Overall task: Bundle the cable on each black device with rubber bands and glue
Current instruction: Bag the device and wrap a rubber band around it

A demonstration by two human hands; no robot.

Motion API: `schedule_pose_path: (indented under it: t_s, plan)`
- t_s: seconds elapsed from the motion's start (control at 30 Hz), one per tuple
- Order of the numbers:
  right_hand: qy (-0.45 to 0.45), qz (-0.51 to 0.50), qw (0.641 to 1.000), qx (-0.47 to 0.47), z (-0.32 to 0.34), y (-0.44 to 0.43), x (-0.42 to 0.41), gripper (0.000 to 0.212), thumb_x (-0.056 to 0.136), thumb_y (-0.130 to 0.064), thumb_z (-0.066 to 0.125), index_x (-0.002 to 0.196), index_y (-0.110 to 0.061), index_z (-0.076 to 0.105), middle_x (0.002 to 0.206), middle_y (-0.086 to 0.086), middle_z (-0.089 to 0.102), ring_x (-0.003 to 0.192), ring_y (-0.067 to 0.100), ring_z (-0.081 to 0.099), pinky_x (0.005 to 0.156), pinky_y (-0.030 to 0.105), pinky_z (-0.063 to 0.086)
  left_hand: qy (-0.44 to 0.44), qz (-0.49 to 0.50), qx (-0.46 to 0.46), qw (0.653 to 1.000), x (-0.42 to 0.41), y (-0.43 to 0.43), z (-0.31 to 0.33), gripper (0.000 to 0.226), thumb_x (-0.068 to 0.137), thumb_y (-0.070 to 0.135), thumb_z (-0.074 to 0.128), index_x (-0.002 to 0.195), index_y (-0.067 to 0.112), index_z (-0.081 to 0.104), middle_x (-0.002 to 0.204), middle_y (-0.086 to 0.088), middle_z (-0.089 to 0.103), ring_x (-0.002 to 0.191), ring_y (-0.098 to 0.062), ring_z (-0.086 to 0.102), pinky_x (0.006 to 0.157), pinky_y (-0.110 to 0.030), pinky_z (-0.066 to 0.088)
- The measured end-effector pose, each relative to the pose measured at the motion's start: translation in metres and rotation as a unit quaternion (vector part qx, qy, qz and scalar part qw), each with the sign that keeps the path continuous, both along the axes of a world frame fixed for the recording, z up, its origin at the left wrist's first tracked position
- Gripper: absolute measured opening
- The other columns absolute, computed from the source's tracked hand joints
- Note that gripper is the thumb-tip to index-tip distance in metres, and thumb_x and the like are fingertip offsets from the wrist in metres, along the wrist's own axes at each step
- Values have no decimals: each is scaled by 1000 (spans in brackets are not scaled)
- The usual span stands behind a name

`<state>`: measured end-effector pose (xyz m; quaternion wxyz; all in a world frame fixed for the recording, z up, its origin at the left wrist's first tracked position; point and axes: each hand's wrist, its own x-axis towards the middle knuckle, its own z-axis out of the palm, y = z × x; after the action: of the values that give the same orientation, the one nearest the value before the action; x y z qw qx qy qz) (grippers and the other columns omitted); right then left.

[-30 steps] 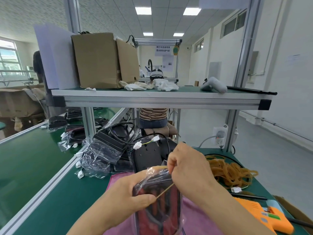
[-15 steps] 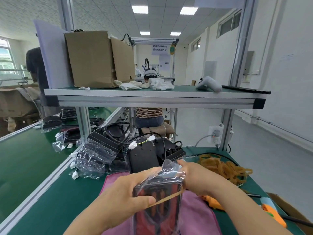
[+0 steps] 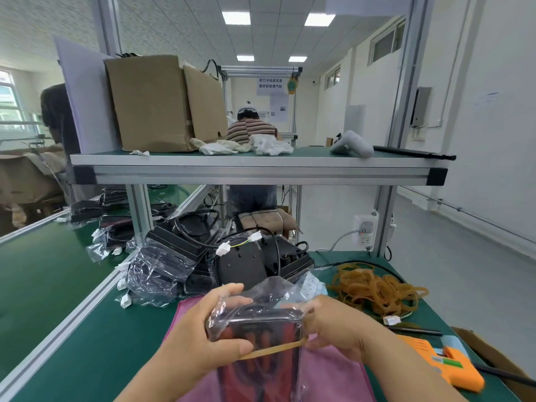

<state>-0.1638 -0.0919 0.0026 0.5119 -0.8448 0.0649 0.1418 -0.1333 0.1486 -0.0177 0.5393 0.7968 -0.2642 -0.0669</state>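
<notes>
- A second ago the right hand (image 3: 336, 329) was up in front of the black device (image 3: 258, 338), drawing the rubber band (image 3: 275, 349) upward. It has since dropped to the device's right edge, and the band now runs taut and slightly slanted across the front face.
- I judge this to mean the band is nearly seated round this unit, with the gluing still to come (the orange glue gun (image 3: 446, 364) lies untouched on the bench at lower right).
- The left hand (image 3: 208, 340) grips the device by its left side, fingers over the top corner and thumb pressing the band's left end against the front.
- The right hand's fingers are curled at the right edge and seem to pinch the band's other end, though its far side is hidden.
- The device is held upright above the pink cloth (image 3: 333, 372), close to the person.
- It is dark and flat, with reddish glints on its face, and sits in a crinkled clear bag (image 3: 269, 297) that sticks up loosely above it.
- Spare bands (image 3: 374, 288) lie heaped to the right.
</notes>
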Motion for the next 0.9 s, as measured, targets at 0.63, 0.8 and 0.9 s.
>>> schedule_pose_path:
  t_s: [0.63,0.8,0.9]
  plan:
    - [53,-7,998,23,-18,13,7,63,90,-65,40,95,-9,68,72,13,70,55,21,64,55,25,54,-72,24,-75,994,-10,13,4,60,68,12,88,121,32,69,125,12,67,117,-6,62,96,-24,51]
    - [111,-4,964,241,-27,20,9,57,92,-59,54,124,-13,66,114,19,70,94,33,68,76,42,55,-246,11,-42,968,-15,4,-2,57,70,31,88,122,40,65,127,18,64,121,-5,59,99,-15,45]
    - [88,-47,947,307,-31,26,7,44,89,-38,70,125,-14,65,122,21,67,110,36,65,90,52,53,-289,-32,2,957,-9,7,-10,56,74,32,83,126,36,63,132,14,61,124,-10,57,101,-17,42]
